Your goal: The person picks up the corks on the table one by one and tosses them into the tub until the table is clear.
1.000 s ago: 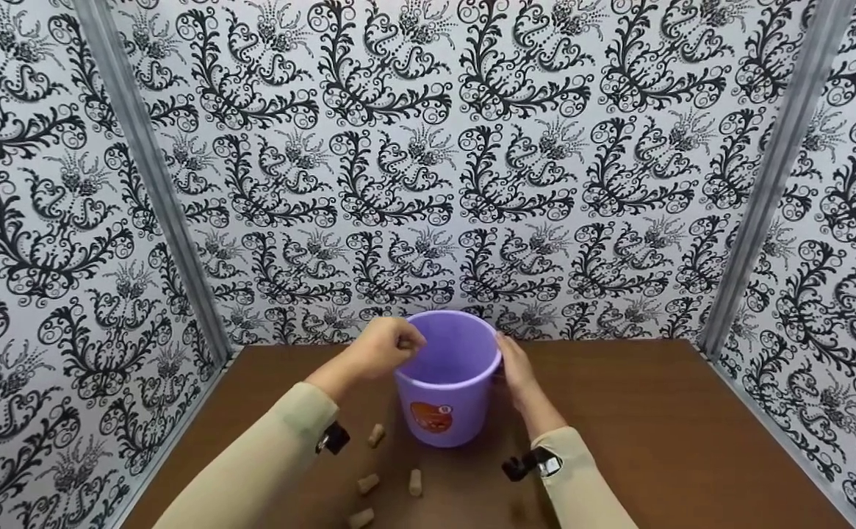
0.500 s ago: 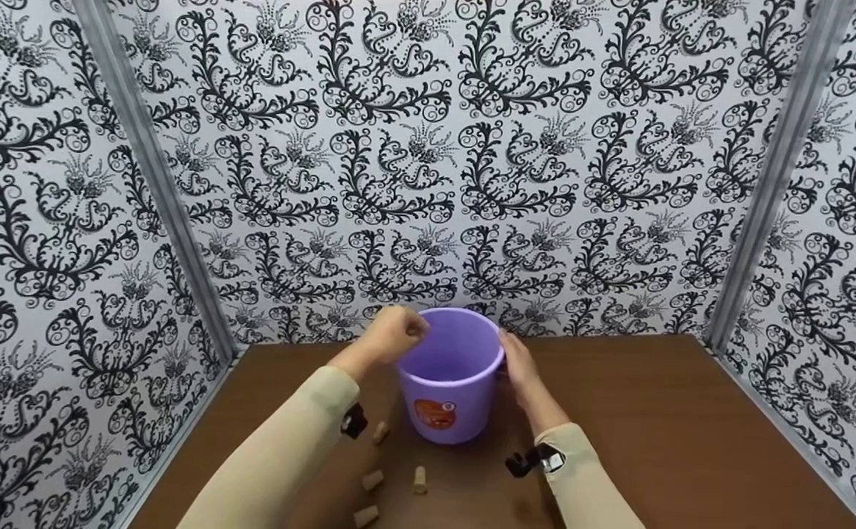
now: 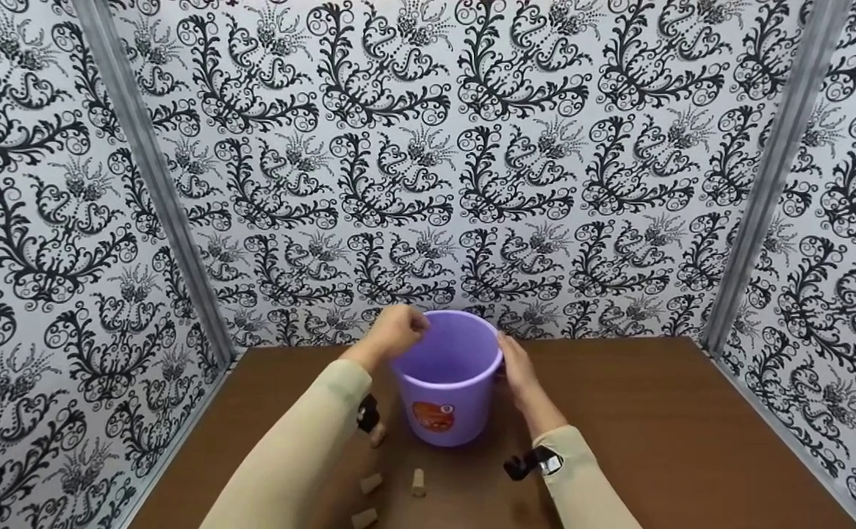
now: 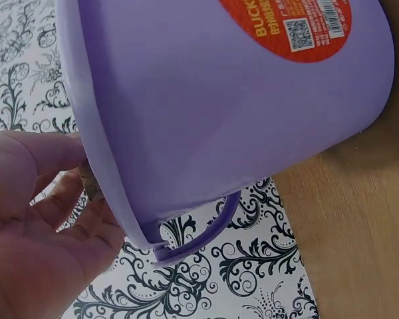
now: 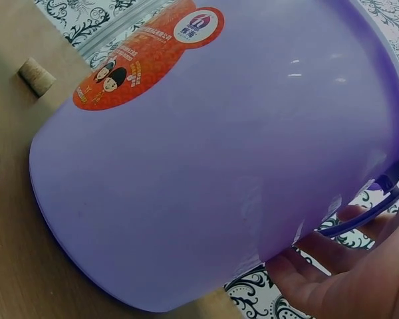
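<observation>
From the bucket, I've room at three o'clock beyond the right hand — corks block seven, wall twelve.

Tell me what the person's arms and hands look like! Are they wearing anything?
The arms wear long, pale beige sleeves: the left sleeve and right sleeve look plain. The left hand and right hand have no gloves. Near each wrist sits a small black device, a left device and a right device; the right one has a silvery square part.
</observation>
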A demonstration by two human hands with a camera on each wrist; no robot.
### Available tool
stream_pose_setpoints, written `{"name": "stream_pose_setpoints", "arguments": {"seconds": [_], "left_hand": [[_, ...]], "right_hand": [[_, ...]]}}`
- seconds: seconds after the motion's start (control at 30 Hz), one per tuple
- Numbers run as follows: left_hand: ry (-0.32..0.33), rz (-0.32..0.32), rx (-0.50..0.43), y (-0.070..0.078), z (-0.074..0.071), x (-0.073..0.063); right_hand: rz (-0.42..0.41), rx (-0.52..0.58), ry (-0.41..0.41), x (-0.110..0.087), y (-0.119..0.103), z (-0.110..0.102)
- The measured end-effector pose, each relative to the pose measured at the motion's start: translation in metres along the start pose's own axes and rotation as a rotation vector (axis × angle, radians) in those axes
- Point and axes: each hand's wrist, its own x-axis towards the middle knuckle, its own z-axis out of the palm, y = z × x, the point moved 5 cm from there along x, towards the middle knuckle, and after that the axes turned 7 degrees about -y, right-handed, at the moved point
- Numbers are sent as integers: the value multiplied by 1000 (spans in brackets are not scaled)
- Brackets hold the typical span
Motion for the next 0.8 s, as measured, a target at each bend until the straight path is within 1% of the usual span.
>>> {"name": "stream_pose_setpoints", "arguments": {"seconds": [0.07, 0.17, 0.27, 0.37, 0.4, 0.5, 0.63, 0.8], "left_hand": [[2, -13, 6, -3, -1, 0], [-11, -12, 23, -3, -3, -1], [-17, 36, 55, 7, -9, -1], [-11, 89, 96, 21, -16, -1], [-16, 95, 101, 25, -17, -1], [-36, 81, 91, 36, -18, -1], [-67, 55, 60, 46, -14, -3], [-66, 70, 78, 56, -15, -4]], "right_hand": [[0, -1, -8, -1, -3, 1], [4, -3, -25, -7, -14, 3], [9, 15, -46, -15, -29, 4], [-1, 21, -51, -21, -39, 4], [-6, 22, -51, -22, -41, 4], [-18, 26, -52, -23, -41, 3], [-16, 40, -48, -23, -36, 2], [-7, 70, -54, -22, -35, 3]]}}
